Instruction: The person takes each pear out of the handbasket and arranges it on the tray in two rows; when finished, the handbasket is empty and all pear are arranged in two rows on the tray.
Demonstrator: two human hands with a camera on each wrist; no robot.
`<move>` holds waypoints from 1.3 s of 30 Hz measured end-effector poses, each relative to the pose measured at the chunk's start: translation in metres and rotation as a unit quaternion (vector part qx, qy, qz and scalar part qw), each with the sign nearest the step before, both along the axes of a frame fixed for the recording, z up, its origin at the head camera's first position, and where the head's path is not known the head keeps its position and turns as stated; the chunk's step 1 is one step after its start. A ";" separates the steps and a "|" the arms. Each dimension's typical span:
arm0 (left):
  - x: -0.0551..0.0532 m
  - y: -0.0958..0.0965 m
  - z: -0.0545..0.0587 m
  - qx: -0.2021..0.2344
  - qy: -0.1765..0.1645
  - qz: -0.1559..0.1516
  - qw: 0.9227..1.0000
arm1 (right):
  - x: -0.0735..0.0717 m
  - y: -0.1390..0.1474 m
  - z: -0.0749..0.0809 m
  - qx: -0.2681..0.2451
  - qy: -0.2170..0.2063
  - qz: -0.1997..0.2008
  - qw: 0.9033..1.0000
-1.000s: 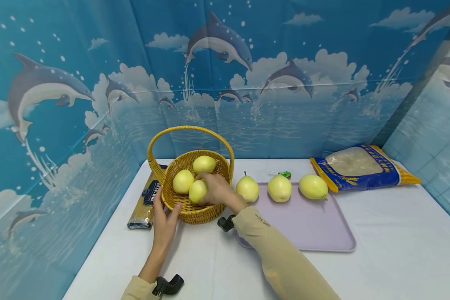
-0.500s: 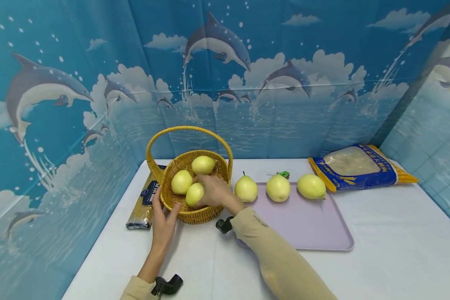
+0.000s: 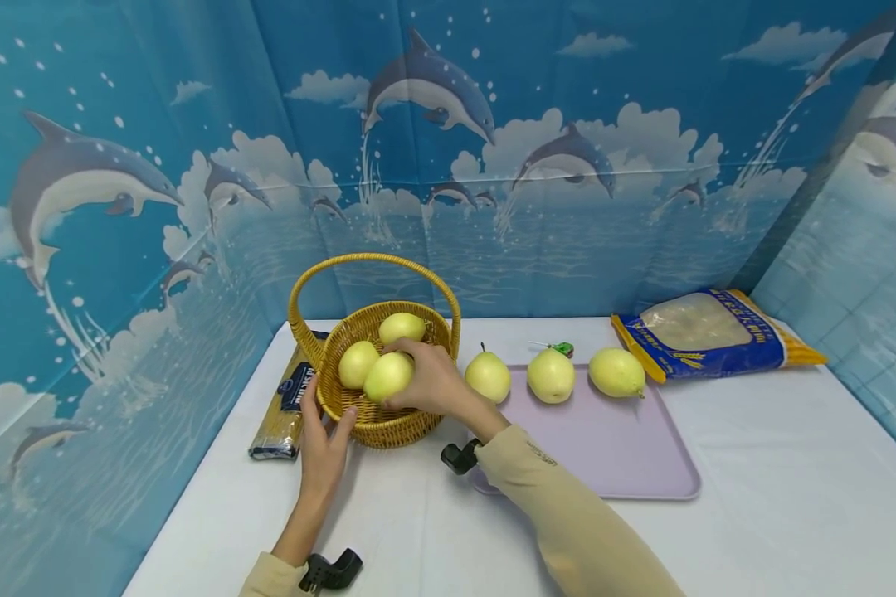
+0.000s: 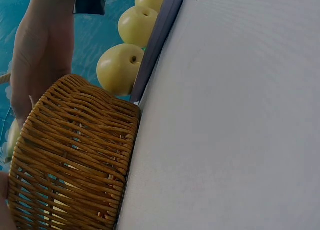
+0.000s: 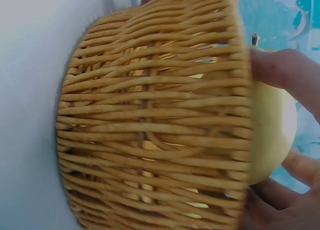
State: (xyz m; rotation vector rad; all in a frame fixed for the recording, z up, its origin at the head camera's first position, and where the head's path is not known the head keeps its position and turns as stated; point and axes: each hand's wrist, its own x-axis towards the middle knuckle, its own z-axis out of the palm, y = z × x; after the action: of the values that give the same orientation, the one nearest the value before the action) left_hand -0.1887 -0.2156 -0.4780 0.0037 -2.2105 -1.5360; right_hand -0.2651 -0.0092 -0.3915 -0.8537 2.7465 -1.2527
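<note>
My right hand (image 3: 433, 377) grips a yellow-green pear (image 3: 388, 378) just above the front rim of the wicker basket (image 3: 399, 431). In the right wrist view this pear (image 5: 274, 130) shows beyond the rim, with thumb and fingers around it. A pear (image 3: 357, 365) and another pear (image 3: 401, 327) lie inside the basket. My left hand (image 3: 324, 452) rests against the basket's left front, its fingers extended along the outer wall and its thumb near the rim. The left wrist view shows the basket's woven side (image 4: 75, 155) close up.
A lilac tray (image 3: 605, 456) lies to the right, with a pear (image 3: 488, 377), another pear (image 3: 551, 376) and a third pear (image 3: 616, 372) along its back. A small green item (image 3: 562, 349) lies behind them. A blue-yellow bag (image 3: 717, 332) and a noodle pack (image 3: 278, 423) flank them.
My right hand has raised the pear slightly inside the basket and turned it, and the right wrist has shifted a little to the right. The left hand stays at the basket.
</note>
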 end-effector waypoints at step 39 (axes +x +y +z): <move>-0.002 -0.001 -0.001 0.006 0.004 -0.002 1.000 | 0.061 0.142 -0.023 0.046 -0.045 0.104 0.993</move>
State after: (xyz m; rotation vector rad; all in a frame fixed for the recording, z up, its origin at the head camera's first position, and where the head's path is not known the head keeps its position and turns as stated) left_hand -0.1902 -0.2170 -0.4794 -0.0026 -2.1967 -1.5491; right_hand -0.2045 0.1331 -0.4141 -1.0155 2.5456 -1.0905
